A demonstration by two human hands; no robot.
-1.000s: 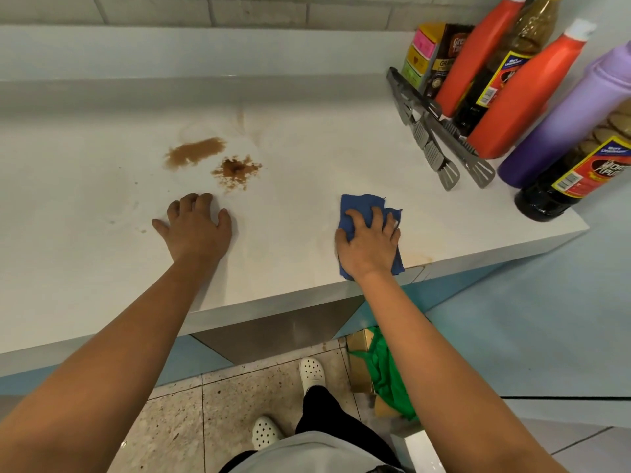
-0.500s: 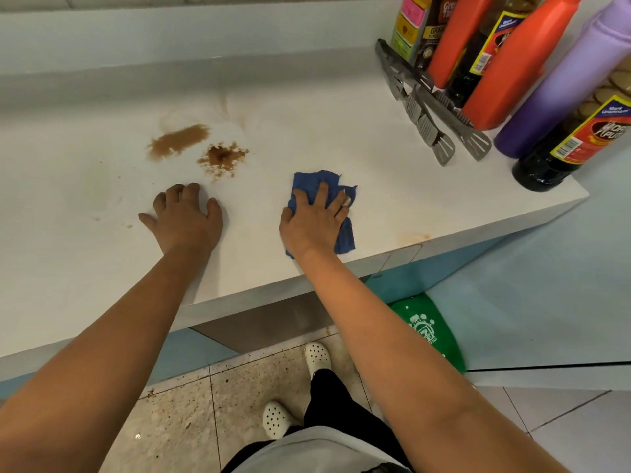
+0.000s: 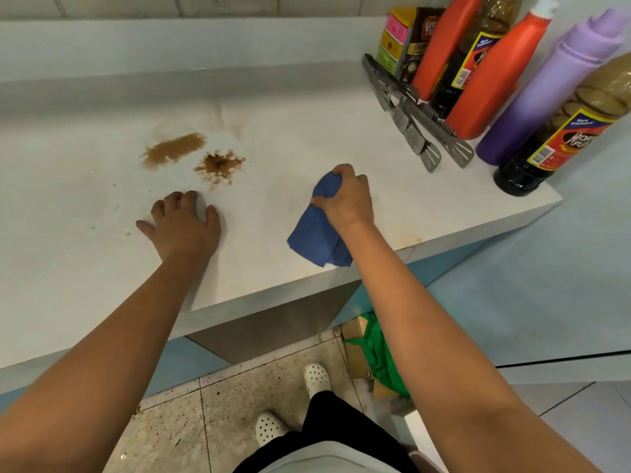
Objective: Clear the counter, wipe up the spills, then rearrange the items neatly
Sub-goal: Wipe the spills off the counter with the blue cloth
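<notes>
Right hand (image 3: 348,199) clenched round a bunched blue cloth (image 3: 319,233); the cloth's loose end trails on the white counter (image 3: 85,268), close to the front edge. Left hand (image 3: 184,223) flat on the counter, fingers spread, holding nothing, just in front of the spills.

Spills: 2. A brown liquid smear (image 3: 174,150) and, right of it, a darker gritty patch (image 3: 220,165), near each other but apart. Small brown specks around them, faint stain at the front edge near the cloth.

Open surface: bare strip between cloth and spills, and a wide bare stretch left of the left hand. A raised ledge bounds the counter at the back.

Far right corner is packed: 2 orange bottles (image 3: 491,76), 1 purple bottle (image 3: 546,93), 2 dark sauce bottles (image 3: 553,145), the nearer one right at the corner edge. 2 boxes (image 3: 415,42) behind them. 2 metal tongs (image 3: 409,128) lie side by side just in front of the bottles.
</notes>
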